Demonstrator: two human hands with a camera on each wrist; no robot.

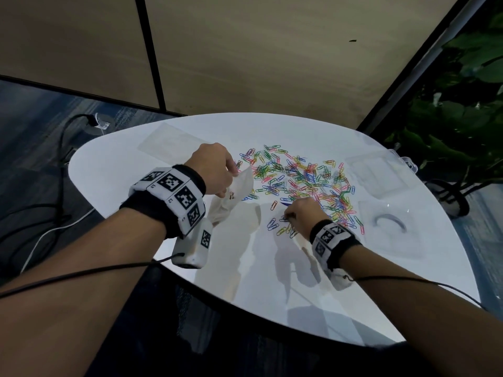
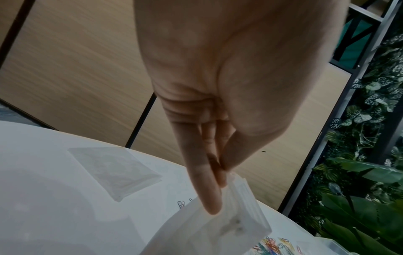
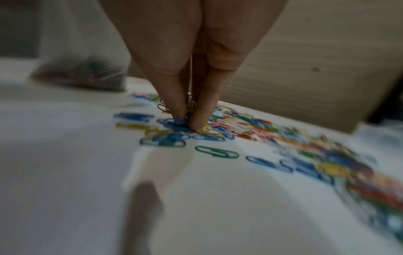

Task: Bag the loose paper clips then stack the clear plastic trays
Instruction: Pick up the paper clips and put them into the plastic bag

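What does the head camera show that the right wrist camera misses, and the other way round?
Only the head view shows both hands, the left hand holding the plastic bag, and the clear trays at the table's right edge. Only the right wrist view shows the right hand's fingertips pinching a blue paper clip. Both show the colourful paper clip pile on the white table.

Multicoloured paper clips (image 1: 299, 180), white table (image 1: 313, 281), black-and-white checkered wrist markers (image 1: 174, 194), translucent whitish bag (image 1: 234, 194).

Clips in the bag (image 3: 82, 72) – blurred past counting; clear trays (image 1: 381, 172) barely show against the table (image 1: 245, 268).
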